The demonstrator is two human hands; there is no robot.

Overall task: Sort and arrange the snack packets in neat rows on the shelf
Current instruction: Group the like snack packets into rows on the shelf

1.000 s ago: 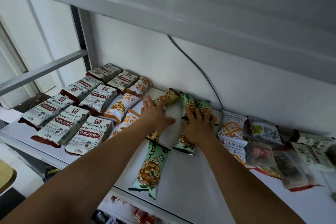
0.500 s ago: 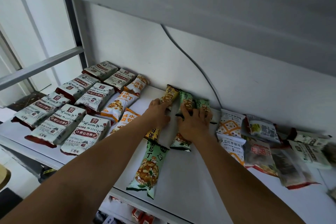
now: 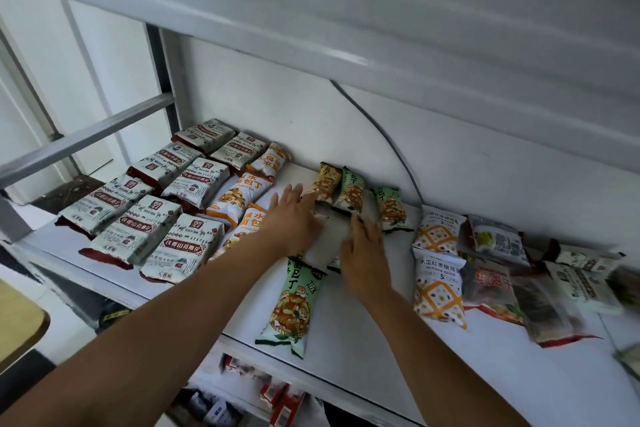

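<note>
Snack packets lie flat on a white shelf (image 3: pixel 433 367). At the back wall a yellow crouton packet (image 3: pixel 327 182) and two green ones (image 3: pixel 351 192) (image 3: pixel 391 208) sit side by side. My left hand (image 3: pixel 294 222) lies flat with straight fingers, its fingertips touching the yellow packet's near end. My right hand (image 3: pixel 363 253) hovers over the shelf with relaxed fingers and covers most of a green packet (image 3: pixel 334 263). A long green crouton packet (image 3: pixel 294 302) lies below both hands near the front edge.
White-and-red packets (image 3: pixel 149 211) fill rows at the left, with orange-and-white crouton packets (image 3: pixel 242 198) beside them. Mixed packets (image 3: pixel 440 274) and clear bags (image 3: pixel 547 308) crowd the right. A shelf board hangs overhead, and a cable (image 3: pixel 391 142) runs down the back wall.
My right hand has pulled back toward me, off the green packets at the wall. The yellow and green packets stand closer together than a second ago. My left hand has shifted slightly right.
</note>
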